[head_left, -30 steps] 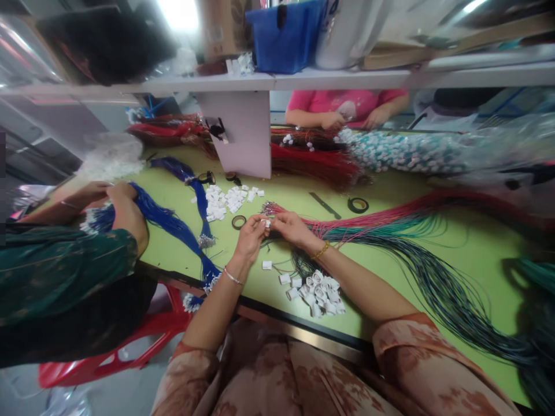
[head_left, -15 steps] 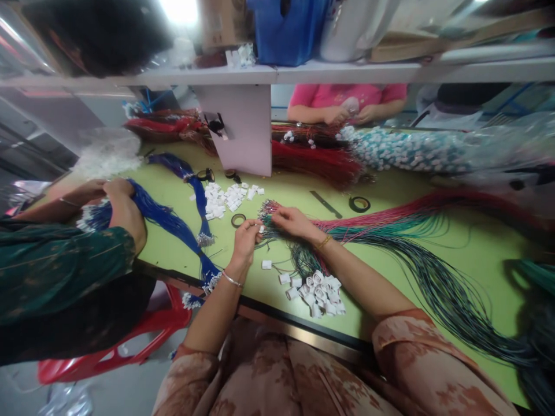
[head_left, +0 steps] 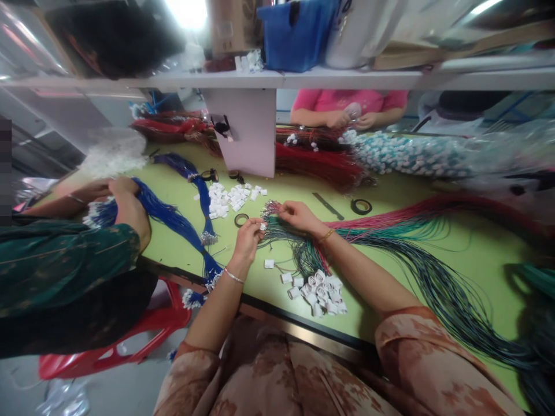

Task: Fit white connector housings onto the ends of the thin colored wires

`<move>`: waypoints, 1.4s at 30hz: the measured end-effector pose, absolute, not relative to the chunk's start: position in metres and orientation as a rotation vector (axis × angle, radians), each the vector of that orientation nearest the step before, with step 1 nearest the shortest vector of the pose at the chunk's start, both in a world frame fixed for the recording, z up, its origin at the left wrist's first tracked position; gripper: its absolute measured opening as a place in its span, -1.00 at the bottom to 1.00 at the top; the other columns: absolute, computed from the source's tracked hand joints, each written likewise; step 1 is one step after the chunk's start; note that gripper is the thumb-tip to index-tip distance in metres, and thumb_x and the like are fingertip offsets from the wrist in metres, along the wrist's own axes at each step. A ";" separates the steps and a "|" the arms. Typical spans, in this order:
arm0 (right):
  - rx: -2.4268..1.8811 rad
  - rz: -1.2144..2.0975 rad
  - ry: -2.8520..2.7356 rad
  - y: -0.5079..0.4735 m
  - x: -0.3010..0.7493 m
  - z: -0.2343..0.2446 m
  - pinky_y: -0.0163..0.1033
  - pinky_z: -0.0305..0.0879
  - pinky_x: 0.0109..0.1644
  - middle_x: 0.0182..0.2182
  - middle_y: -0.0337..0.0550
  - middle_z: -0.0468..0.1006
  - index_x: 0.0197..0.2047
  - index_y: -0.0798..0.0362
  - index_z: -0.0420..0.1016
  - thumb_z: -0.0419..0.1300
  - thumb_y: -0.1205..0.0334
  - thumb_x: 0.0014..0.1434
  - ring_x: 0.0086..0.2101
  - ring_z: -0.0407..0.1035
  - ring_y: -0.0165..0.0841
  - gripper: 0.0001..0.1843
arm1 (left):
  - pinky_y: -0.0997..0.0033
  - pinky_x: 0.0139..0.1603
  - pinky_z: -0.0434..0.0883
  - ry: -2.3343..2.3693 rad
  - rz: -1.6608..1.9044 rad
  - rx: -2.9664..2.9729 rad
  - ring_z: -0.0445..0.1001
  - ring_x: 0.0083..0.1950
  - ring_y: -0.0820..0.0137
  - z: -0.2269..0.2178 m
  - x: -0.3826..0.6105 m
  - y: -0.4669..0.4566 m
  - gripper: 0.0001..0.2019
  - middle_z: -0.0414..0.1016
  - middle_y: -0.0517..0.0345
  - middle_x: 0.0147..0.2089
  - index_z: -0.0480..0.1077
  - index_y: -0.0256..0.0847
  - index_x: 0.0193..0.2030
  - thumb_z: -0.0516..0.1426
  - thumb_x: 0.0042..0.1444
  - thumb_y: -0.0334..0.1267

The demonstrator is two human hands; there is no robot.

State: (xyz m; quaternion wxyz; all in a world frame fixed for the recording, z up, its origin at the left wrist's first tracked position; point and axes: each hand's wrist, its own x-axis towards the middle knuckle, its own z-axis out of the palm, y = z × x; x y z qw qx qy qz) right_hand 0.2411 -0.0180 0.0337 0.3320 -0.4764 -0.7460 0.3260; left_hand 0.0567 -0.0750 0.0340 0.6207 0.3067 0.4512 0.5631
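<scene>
My left hand (head_left: 248,240) pinches a small white connector housing (head_left: 262,226) beside the crimped wire ends. My right hand (head_left: 300,218) lies over the bundle of red, green and black wires (head_left: 373,232), its thumb and fingers closed at the red wire ends (head_left: 272,207). What exactly sits between those fingertips is too small to make out, though wires run beneath them. Nearer to me is a pile of white housings (head_left: 323,293), some joined to wires. Loose white housings (head_left: 229,197) are spread beyond my left hand.
Black tape rolls (head_left: 361,206) and a dark flat blade (head_left: 328,205) lie on the green table (head_left: 390,323). At left, a co-worker's hands (head_left: 124,190) hold blue wires (head_left: 167,222). A shelf (head_left: 277,80) spans above, with a divider panel (head_left: 247,133) below. Another person sits opposite.
My right hand has shifted a little away from me, from the green wires toward the red wire ends. The left hand stays near the wire ends with the housing. The view has tilted slightly.
</scene>
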 end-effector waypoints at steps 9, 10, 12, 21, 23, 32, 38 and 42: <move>-1.001 1.168 -1.800 -0.029 0.217 0.047 -0.35 0.17 -0.34 -0.50 -0.26 0.41 -0.43 0.12 0.41 0.17 0.14 0.04 -0.47 0.21 -0.47 -0.80 | 0.53 -0.39 0.30 0.868 1.362 0.610 0.35 -0.43 0.55 0.031 0.056 -0.073 -0.90 0.46 0.15 -0.37 0.40 -0.29 -0.37 0.20 -0.09 -0.41; -1.002 1.162 -1.801 -0.032 0.216 0.047 -0.35 0.17 -0.34 -0.51 -0.26 0.40 -0.45 0.12 0.40 0.17 0.14 0.03 -0.47 0.21 -0.47 -0.80 | 0.53 -0.38 0.30 0.848 1.366 0.594 0.35 -0.43 0.55 0.031 0.055 -0.073 -0.90 0.45 0.16 -0.38 0.40 -0.28 -0.36 0.20 -0.08 -0.40; -1.008 1.147 -1.803 -0.038 0.216 0.047 -0.35 0.16 -0.36 -0.53 -0.27 0.39 -0.46 0.12 0.40 0.17 0.17 0.02 -0.49 0.20 -0.47 -0.82 | 0.53 -0.37 0.31 0.816 1.366 0.571 0.37 -0.41 0.53 0.030 0.055 -0.072 -0.90 0.43 0.15 -0.39 0.40 -0.28 -0.35 0.19 -0.07 -0.40; -1.107 0.983 -1.805 -0.052 0.212 0.045 -0.36 0.12 -0.40 -0.56 -0.26 0.41 -0.51 0.11 0.40 0.15 0.23 -0.04 -0.50 0.19 -0.46 -0.88 | 0.52 -0.34 0.31 0.804 1.365 0.608 0.37 -0.38 0.53 0.032 0.058 -0.074 -0.90 0.48 0.10 -0.31 0.39 -0.28 -0.35 0.20 -0.06 -0.37; -1.128 0.956 -1.812 -0.052 0.210 0.044 -0.36 0.09 -0.42 -0.58 -0.26 0.40 -0.52 0.11 0.40 0.15 0.23 -0.03 -0.52 0.17 -0.47 -0.86 | 0.53 -0.36 0.29 0.834 1.382 0.687 0.34 -0.42 0.55 0.029 0.061 -0.076 -0.87 0.48 0.13 -0.33 0.41 -0.28 -0.34 0.24 -0.07 -0.34; -1.131 0.787 -1.976 -0.063 0.213 0.031 -0.36 0.03 -0.42 -0.55 -0.24 0.41 -0.49 0.11 0.35 0.09 0.23 0.12 -0.52 0.19 -0.47 -0.81 | 0.54 -0.41 0.22 0.998 1.338 0.740 0.29 -0.47 0.58 0.015 0.069 -0.077 -0.77 0.48 0.16 -0.41 0.49 -0.30 -0.26 0.29 -0.09 -0.26; -1.134 0.823 -2.059 -0.050 0.221 0.034 -0.36 0.05 -0.41 -0.55 -0.23 0.43 -0.48 0.12 0.39 0.10 0.19 0.14 -0.51 0.20 -0.46 -0.77 | 0.53 -0.44 0.19 1.039 1.311 0.797 0.27 -0.50 0.59 0.015 0.071 -0.077 -0.75 0.46 0.18 -0.44 0.51 -0.31 -0.26 0.30 -0.11 -0.25; -1.331 0.769 -1.890 -0.002 0.232 0.036 -0.34 0.15 -0.31 -0.44 -0.16 0.53 -0.39 0.14 0.49 0.07 0.11 0.19 -0.41 0.31 -0.41 -0.70 | 0.52 -0.41 0.23 1.047 1.341 0.760 0.30 -0.47 0.59 0.020 0.070 -0.074 -0.75 0.54 0.09 -0.29 0.52 -0.29 -0.25 0.30 -0.10 -0.24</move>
